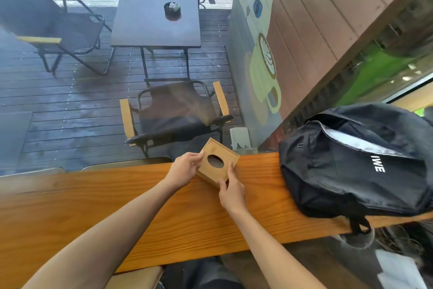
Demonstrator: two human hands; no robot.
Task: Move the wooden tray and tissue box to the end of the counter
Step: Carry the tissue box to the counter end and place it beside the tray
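A square wooden tissue box (216, 156) with an oval hole in its top rests at the far edge of the orange wooden counter (117, 206), partly jutting past that edge. My left hand (184, 167) grips its left side, thumb on top. My right hand (230, 191) holds its near right corner, fingers on the top and front face. No tissue shows in the hole. A wooden tray does not appear in view.
A black backpack (356, 162) lies on the counter just right of the box. Beyond the counter, below, are a deck with folding chairs (173, 113) and a dark square table (157, 19). A painted wall (293, 38) stands to the right.
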